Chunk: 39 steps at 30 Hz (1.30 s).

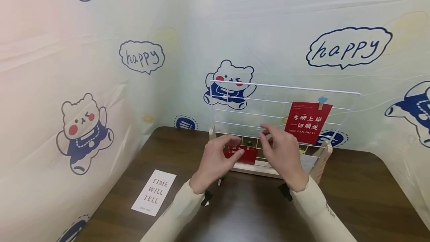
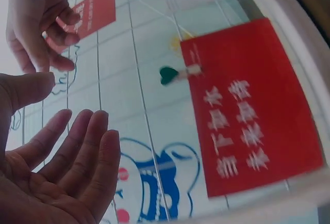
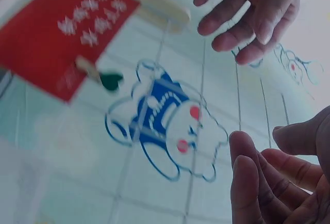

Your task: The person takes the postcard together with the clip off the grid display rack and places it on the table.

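Our left hand point(image 1: 216, 157) and right hand point(image 1: 283, 153) are both empty, fingers loosely bent, on the near side of the wire rack point(image 1: 285, 87), where the lower red card point(image 1: 248, 156), long side left to right, hangs just beyond the nearer left hand.

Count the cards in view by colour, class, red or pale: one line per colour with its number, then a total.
Red: 2, the "YOU CAN DO IT" card and the lower red card
Pale: 2, the "TIME WILL TELL" card and the partly hidden pale card
Total: 4
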Tool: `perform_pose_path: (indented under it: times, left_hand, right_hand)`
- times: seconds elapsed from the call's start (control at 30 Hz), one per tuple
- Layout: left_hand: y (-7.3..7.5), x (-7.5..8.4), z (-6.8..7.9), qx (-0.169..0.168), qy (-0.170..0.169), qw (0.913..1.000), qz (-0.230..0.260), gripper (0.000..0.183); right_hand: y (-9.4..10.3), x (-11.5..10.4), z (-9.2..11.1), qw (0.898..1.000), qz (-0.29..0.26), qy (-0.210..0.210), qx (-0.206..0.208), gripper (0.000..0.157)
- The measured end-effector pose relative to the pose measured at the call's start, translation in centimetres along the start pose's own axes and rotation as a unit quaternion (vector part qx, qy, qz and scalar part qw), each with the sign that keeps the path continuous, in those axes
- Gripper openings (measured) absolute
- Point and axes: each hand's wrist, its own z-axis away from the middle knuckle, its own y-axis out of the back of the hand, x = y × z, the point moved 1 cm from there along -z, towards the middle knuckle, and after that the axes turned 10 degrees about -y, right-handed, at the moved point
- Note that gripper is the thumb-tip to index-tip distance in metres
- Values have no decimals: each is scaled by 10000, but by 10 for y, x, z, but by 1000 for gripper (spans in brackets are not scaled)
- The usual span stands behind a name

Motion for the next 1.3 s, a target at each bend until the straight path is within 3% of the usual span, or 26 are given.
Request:
perform_pose_path:
  times: [0.17,0.53,0.73,1.1,1.3]
  left_hand:
    - [-10,8,-17,2,-160,9997,205,37]
    - [-38,23,-48,-110,-163,9974,692,35]
    - [-50,31,-61,-177,-222,9957,881,35]
    - [-73,45,-78,-837,-87,9930,824,46]
    - [-77,47,-86,-753,-38,9925,963,43]
  right_hand:
    - [16,5,-15,9997,18,-23,222,31]
    - [47,12,-32,9983,78,-168,558,28]
    - [64,19,-44,9956,138,-322,871,25]
    - [94,37,-53,9894,365,-617,1263,29]
    - [101,45,-59,9885,621,-661,1207,28]
